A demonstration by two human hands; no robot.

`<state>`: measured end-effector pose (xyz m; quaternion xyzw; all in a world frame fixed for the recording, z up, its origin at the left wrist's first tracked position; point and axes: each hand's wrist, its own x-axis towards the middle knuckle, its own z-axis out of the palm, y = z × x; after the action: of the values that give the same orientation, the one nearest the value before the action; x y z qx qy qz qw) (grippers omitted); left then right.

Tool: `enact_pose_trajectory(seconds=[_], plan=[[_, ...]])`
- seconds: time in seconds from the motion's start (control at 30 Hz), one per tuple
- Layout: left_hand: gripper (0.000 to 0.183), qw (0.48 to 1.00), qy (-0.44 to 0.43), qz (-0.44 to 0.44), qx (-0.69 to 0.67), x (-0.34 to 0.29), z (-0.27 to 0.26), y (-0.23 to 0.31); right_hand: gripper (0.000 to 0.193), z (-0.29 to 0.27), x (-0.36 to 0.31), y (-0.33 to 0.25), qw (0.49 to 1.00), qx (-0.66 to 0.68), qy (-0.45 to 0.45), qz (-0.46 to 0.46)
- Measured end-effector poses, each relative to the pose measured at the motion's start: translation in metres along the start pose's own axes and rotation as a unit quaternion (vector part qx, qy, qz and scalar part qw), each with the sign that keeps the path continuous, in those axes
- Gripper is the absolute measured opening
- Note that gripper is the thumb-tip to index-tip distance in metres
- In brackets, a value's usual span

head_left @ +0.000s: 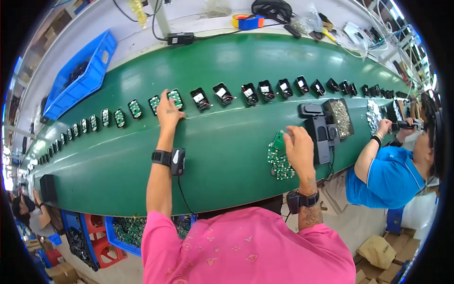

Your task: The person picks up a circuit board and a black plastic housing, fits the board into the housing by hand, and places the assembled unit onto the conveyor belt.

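Observation:
My left hand (169, 111) reaches to the row of small black housings, its fingers extended and thumb apart. It touches a housing with a green circuit board (176, 98) in it; another board-filled housing (154, 104) is just left of the hand. My right hand (300, 147) is at a loose pile of green circuit boards (282, 168). Its thumb and forefinger are at the edge of the top circuit board (278, 141), and its other fingers are partly hidden. Right of my left hand, the housings (200, 99) show wires and a white part instead of a board.
A black device (321, 139) with a cable and a box of small metal parts (340, 117) stand right of my right hand. A blue crate (82, 75) sits at the back left. A co-worker in a blue shirt (390, 175) works at the right.

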<state>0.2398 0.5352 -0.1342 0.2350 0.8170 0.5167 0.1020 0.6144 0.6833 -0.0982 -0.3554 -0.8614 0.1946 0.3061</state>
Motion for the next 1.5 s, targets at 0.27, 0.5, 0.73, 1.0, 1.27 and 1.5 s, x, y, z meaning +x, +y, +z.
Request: enact_pose_trajectory(seconds=[0.27,0.5,0.73,1.0,1.27,1.5], plan=[[0.112,0.922,-0.113,0.157,0.336,-0.053,0.027,0.071,0.069,-0.014,-0.004,0.022,0.97,0.015,-0.227,0.083],[0.072,0.959,-0.08,0.171,0.211,-0.046,0.04,0.049,0.06,-0.01,-0.004,0.018,0.972,0.025,-0.228,0.054],[0.04,0.897,-0.182,-0.023,-0.401,-0.129,0.021,0.05,0.026,-0.013,0.001,0.041,0.989,-0.014,-0.146,0.012],[0.027,0.933,-0.187,-0.077,-0.297,-0.19,0.035,0.06,0.021,-0.016,-0.009,-0.004,0.948,0.245,-0.077,0.19],[0.03,0.96,-0.194,0.103,-0.173,-0.207,0.058,0.075,0.023,0.007,-0.024,-0.079,0.836,0.467,-0.249,0.148],[0.039,0.962,-0.195,0.093,-0.168,-0.209,0.053,0.081,0.031,0.004,-0.026,-0.074,0.898,0.361,-0.223,0.115]])
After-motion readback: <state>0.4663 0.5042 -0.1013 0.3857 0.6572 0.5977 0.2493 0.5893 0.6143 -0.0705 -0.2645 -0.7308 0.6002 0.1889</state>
